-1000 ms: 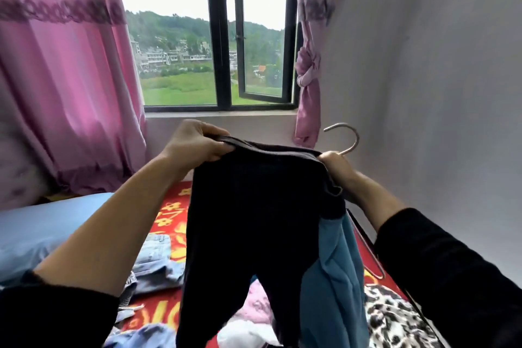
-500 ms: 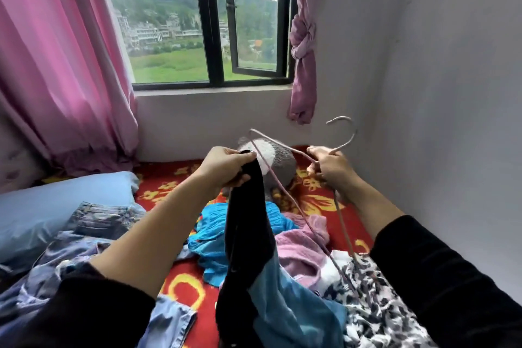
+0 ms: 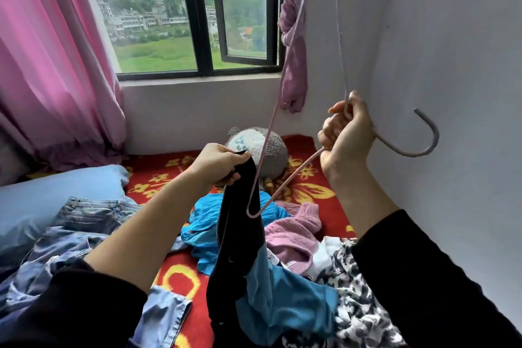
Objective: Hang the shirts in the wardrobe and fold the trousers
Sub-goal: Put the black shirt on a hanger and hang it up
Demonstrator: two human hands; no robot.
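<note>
The 2 arms are reaching forward with forearms bare. The left hand [image 3: 217, 162] is sitting lower, knuckles up, with its fingers curling around a bunched edge of the black garment [image 3: 240, 223]. The right hand [image 3: 346, 135] is raised higher and nearer the wall, its fist closing around the neck of the hanger [image 3: 435, 135].

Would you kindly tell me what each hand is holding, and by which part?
The left hand grips the black and blue garment by its bunched top edge. The right hand grips the pink wire hanger at its neck, beside the hook.
</note>
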